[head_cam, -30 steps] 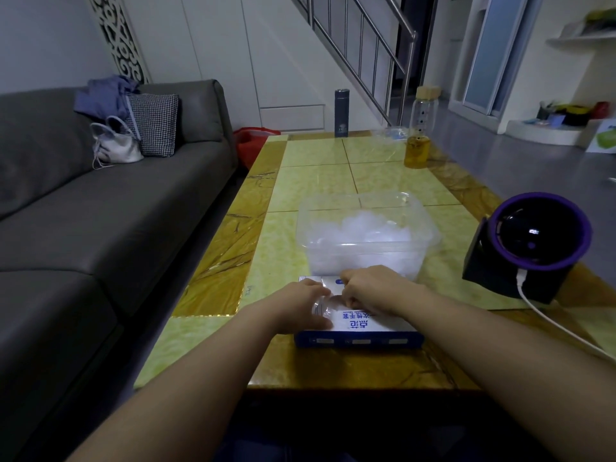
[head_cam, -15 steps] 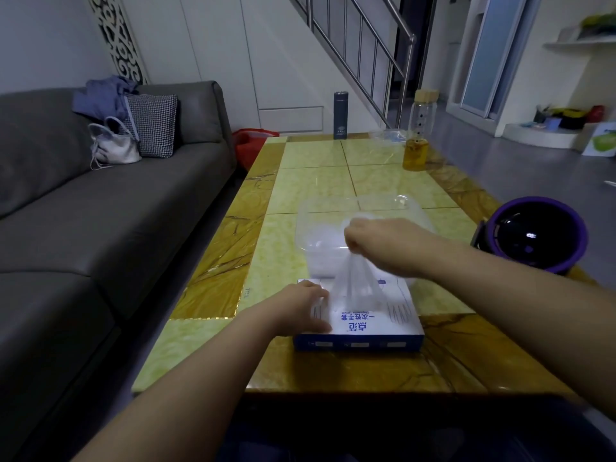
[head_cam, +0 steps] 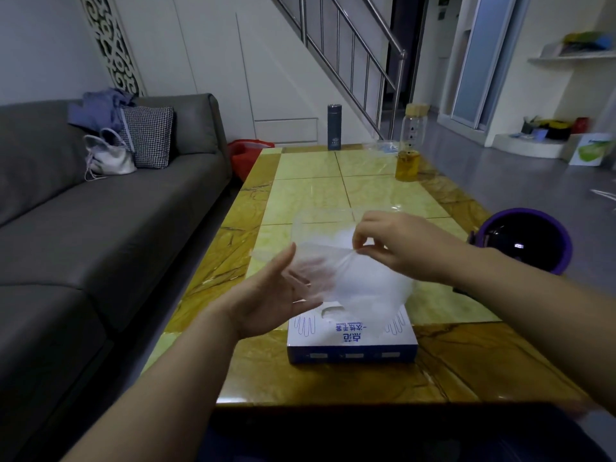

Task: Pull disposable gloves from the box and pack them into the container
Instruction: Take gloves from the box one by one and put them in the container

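Note:
A blue-and-white glove box lies flat near the table's front edge. Just behind it stands a clear plastic container with a heap of thin clear gloves inside, partly hidden by my hands. A single clear glove hangs above the box. My right hand pinches its top edge between thumb and fingers. My left hand is raised, palm up, with straight fingers under the glove's left side, touching it.
A purple-rimmed round fan sits on the table's right edge. A jar of yellow liquid and a dark flask stand at the far end. A grey sofa runs along the left.
My right hand has pulled a glove up out of the box. My left hand has left the box top and risen, palm up, under the glove.

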Action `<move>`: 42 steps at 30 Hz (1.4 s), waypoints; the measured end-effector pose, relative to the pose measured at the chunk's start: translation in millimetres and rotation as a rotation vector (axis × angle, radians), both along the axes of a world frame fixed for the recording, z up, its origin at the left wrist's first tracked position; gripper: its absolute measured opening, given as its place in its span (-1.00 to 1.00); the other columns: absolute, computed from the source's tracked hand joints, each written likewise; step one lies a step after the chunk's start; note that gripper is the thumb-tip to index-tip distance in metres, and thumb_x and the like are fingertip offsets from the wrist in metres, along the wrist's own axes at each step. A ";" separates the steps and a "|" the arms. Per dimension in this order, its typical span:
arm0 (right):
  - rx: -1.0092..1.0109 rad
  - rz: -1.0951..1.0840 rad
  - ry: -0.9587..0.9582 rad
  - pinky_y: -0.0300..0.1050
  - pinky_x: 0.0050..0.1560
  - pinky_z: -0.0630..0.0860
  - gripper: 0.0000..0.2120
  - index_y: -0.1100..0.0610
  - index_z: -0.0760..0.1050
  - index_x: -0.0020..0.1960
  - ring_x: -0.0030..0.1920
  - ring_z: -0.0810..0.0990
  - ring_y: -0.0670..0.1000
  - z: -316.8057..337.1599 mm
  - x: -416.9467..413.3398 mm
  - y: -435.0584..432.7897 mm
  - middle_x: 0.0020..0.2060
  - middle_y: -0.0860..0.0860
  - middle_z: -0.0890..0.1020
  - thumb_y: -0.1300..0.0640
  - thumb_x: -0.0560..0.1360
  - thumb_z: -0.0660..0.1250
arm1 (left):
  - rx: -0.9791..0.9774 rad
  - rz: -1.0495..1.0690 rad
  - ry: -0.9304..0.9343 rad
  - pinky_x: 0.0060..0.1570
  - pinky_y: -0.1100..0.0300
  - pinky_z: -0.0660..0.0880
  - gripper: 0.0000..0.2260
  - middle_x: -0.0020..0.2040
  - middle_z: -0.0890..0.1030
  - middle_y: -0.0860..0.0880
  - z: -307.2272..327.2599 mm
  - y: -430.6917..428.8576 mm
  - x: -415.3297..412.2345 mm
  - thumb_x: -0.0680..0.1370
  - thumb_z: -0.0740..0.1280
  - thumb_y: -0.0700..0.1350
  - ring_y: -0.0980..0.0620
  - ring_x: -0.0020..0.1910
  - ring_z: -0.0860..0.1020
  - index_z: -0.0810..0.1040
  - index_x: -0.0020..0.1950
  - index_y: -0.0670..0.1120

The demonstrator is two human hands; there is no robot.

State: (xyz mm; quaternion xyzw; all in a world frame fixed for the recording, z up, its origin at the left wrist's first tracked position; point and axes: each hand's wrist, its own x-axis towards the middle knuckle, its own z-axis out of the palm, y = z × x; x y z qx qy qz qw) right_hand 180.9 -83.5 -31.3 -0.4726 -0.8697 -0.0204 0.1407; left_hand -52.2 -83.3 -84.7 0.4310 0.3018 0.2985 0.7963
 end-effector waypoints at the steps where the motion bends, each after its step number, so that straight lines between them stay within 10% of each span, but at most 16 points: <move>1: -0.013 0.015 0.008 -0.17 -0.14 0.39 -0.90 0.05 0.53 0.04 -0.15 0.43 -0.10 -1.9 -2.2 -2.5 -0.04 -0.11 0.48 0.10 0.58 0.25 | -0.053 0.011 -0.086 0.14 0.02 0.54 -0.04 0.32 0.48 -0.27 3.3 -0.5 3.7 0.12 0.60 0.21 -0.18 0.26 0.51 0.38 0.36 -0.22; 9: 0.021 -0.111 0.369 -0.24 -0.11 0.46 -0.71 0.03 0.46 0.25 -0.15 0.50 -0.12 -15.8 -4.1 2.0 0.01 -0.10 0.51 0.05 0.54 0.31 | -0.054 0.371 -0.201 -0.07 -0.01 0.62 -0.76 0.20 0.57 -0.25 22.3 15.1 42.9 0.62 0.20 -0.11 -0.18 0.10 0.62 0.47 0.28 -0.09; 16: -0.689 -0.429 1.466 0.00 0.04 0.55 -0.22 0.03 0.12 0.50 0.11 0.54 0.11 -28.7 -1.0 14.8 0.25 0.18 0.45 -0.07 0.41 0.43 | -0.026 0.483 -0.412 -0.05 -0.09 0.60 -0.85 0.25 0.55 -0.24 42.7 38.9 40.9 0.64 0.19 -0.09 -0.22 0.15 0.59 0.45 0.18 -0.03; 22: -0.712 -0.280 1.727 0.03 0.12 0.56 0.01 -0.06 0.05 0.53 0.27 0.49 0.14 -21.4 -9.1 31.4 0.38 0.19 0.38 0.04 0.22 0.51 | 0.000 0.536 -0.472 0.00 -0.12 0.58 -0.77 0.23 0.57 -0.21 49.4 57.3 49.4 0.64 0.17 -0.09 -0.22 0.16 0.58 0.46 0.29 -0.03; 26: -0.485 -0.231 1.407 -0.22 -0.11 0.58 -0.46 0.04 0.40 0.36 -0.06 0.61 -0.03 -13.0 3.0 52.1 0.17 0.11 0.58 0.39 0.45 0.36 | -0.027 0.560 -0.385 -0.05 -0.10 0.60 -0.75 0.25 0.52 -0.20 41.8 72.3 55.0 0.66 0.12 -0.10 -0.20 0.13 0.58 0.42 0.32 -0.02; 31: -0.398 -0.477 0.758 -0.32 -0.17 0.53 -0.44 0.09 0.37 0.42 -0.20 0.60 -0.12 -27.0 29.9 74.0 0.31 -0.03 0.45 0.31 0.46 0.39 | -0.059 0.996 -0.049 -0.01 0.03 0.47 -0.61 0.36 0.39 -0.10 21.7 106.6 30.6 0.61 0.18 -0.18 -0.05 0.15 0.45 0.26 0.44 -0.07; 34: -0.464 -0.500 0.562 -0.12 -0.03 0.57 -0.40 0.13 0.31 0.46 -0.12 0.64 0.01 -36.7 32.7 83.2 0.39 0.03 0.41 0.30 0.46 0.39 | 0.546 1.217 0.495 0.06 0.30 0.39 -0.56 0.27 0.40 0.04 24.1 109.3 22.1 0.57 0.23 -0.22 0.13 0.14 0.41 0.31 0.43 0.00; 37: -0.539 -0.509 0.384 -0.18 -0.06 0.55 -0.37 0.17 0.26 0.48 -0.06 0.62 0.02 -41.1 28.7 92.8 0.40 0.08 0.38 0.29 0.46 0.40 | 1.316 0.638 0.867 0.04 0.37 0.44 -0.67 0.19 0.45 0.10 39.1 103.2 48.8 0.57 0.27 -0.22 0.20 0.03 0.45 0.47 0.32 0.02; 42: -0.568 -0.515 -0.064 -0.09 0.18 0.49 -0.36 0.21 0.21 0.49 0.22 0.51 0.09 -46.3 22.7 106.6 0.38 0.13 0.39 0.24 0.48 0.37 | 1.177 -0.447 1.533 0.33 0.08 0.32 -0.57 0.42 0.37 0.00 22.0 126.6 90.7 0.57 0.30 -0.01 -0.03 0.34 0.39 0.36 0.44 0.05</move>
